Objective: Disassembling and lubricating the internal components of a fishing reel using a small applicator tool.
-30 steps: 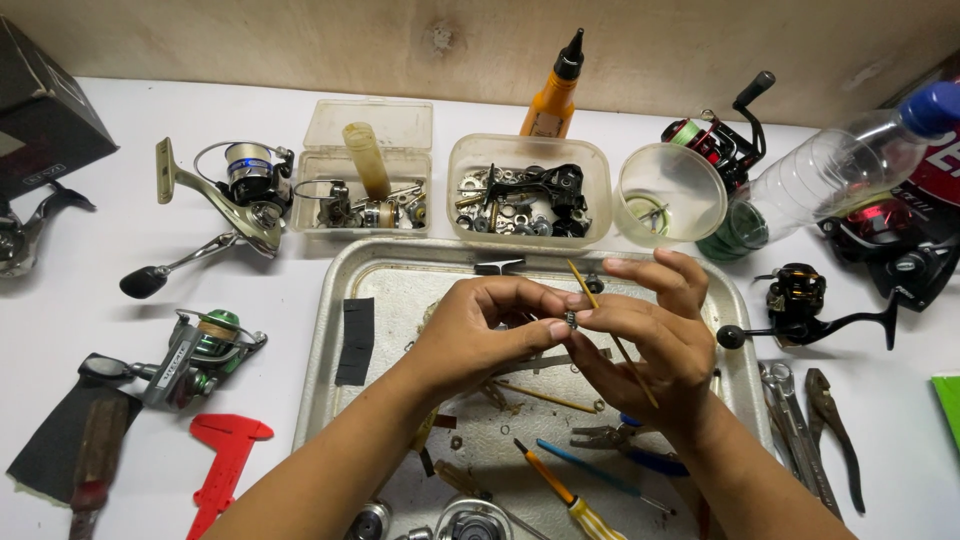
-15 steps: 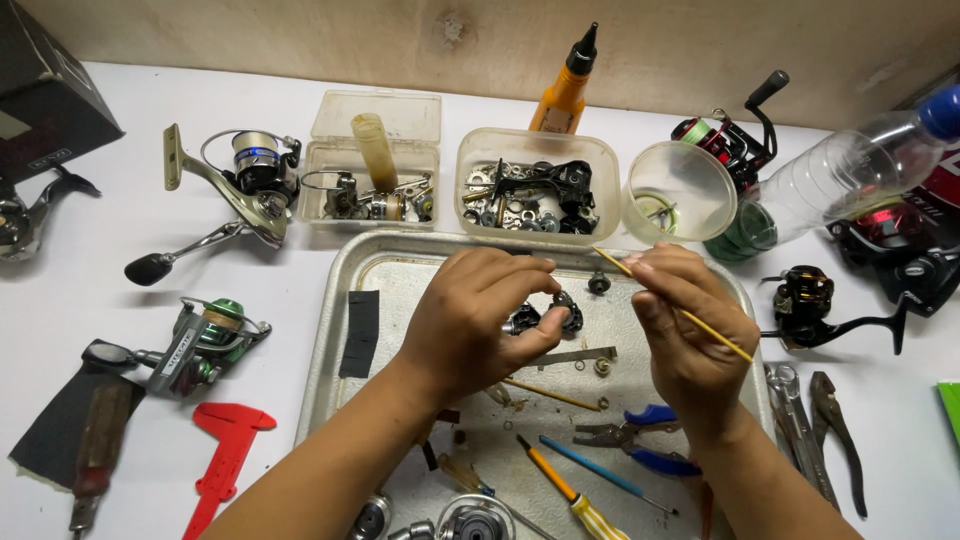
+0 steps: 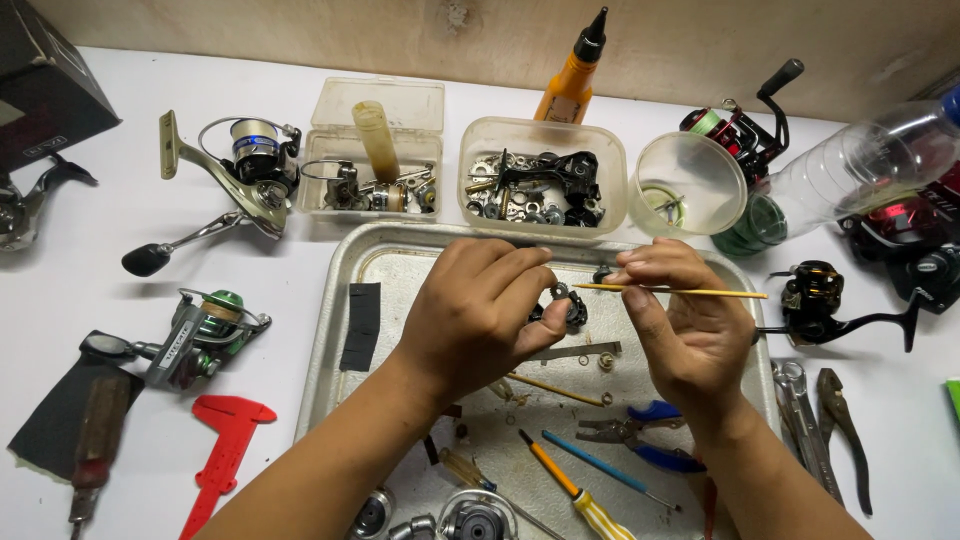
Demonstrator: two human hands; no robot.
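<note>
Two hands over the metal tray (image 3: 340, 290): left hand (image 3: 470, 310) pinches a small black part (image 3: 566, 305), right hand (image 3: 685, 320) a thin stick (image 3: 690, 292).

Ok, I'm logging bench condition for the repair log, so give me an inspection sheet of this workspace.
Surface: white table, with a stained metal tray at its centre.
Job's things: small dark reel part pinched by the left hand; thin yellow stick in the right hand, its tip at the part.
Clutter: spinning reels, two tubs of parts, oil bottle, clear cup, plastic bottle, red caliper, pliers, screwdrivers in the tray.
Hands: left hand and right hand both over the tray.
Cables: nothing seen.
Surroundings: wooden wall behind; dark box at far left.
</note>
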